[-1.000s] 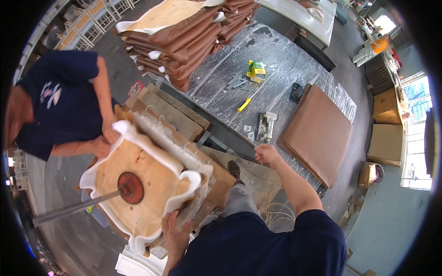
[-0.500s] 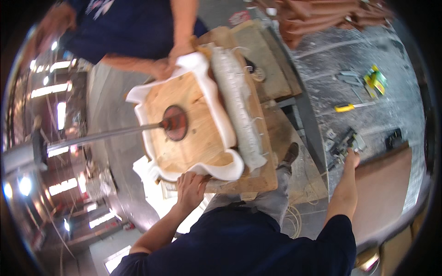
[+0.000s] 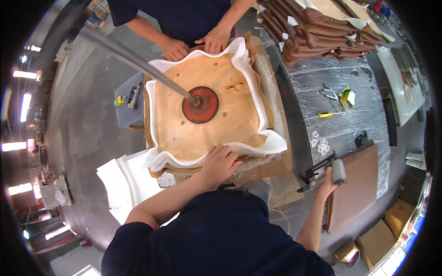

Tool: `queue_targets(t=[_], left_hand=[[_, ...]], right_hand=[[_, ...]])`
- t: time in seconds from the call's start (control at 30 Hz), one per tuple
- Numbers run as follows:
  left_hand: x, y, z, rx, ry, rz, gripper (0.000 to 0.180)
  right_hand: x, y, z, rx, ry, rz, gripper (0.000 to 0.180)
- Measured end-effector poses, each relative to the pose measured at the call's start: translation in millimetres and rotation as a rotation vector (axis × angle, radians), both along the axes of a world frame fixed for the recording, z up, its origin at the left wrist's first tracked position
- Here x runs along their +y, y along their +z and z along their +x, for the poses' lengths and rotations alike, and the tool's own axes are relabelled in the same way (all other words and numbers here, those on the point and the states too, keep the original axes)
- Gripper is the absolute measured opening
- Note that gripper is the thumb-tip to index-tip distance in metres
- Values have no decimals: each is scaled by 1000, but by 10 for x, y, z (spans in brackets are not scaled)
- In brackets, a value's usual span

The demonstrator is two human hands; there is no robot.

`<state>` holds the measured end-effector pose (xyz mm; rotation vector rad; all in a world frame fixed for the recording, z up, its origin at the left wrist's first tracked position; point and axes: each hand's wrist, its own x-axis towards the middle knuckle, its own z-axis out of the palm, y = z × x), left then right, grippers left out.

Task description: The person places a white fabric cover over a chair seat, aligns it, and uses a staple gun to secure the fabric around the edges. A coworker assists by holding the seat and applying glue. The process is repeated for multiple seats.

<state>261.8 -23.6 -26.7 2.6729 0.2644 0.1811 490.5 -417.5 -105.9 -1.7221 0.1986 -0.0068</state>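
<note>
My left hand is at the near edge of a square plywood seat panel, its fingers closed over the white foam edge that curls up around the wood. A round red disc on a metal rod presses on the panel's middle. In my right hand is a staple gun with a grey body and black magazine. It is held off to the right of the panel, by the table's near left corner. A co-worker's two hands are on the foam at the far edge.
To the right, a plastic-covered table bears a yellow-handled screwdriver, small metal parts and a brown padded panel. Brown covered pieces are stacked at its far end. Left of the panel is a stool with another tool; white sheets lie below.
My right hand has lifted the staple gun off the table and brought it nearer the panel. The co-worker's hands have spread along the far edge. My view has turned.
</note>
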Motion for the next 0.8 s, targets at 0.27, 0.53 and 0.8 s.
queue_targets(t=[0.27, 0.53, 0.8], left_hand=[[140, -61, 100, 112, -158, 9, 31], [245, -152, 261, 180, -111, 66, 23], [428, -188, 280, -43, -89, -46, 21]], right_hand=[[727, 891, -1568, 161, 300, 10, 26], [1048, 1036, -1501, 155, 679, -27, 68], [1356, 1333, -1230, 97, 893, -58, 64]])
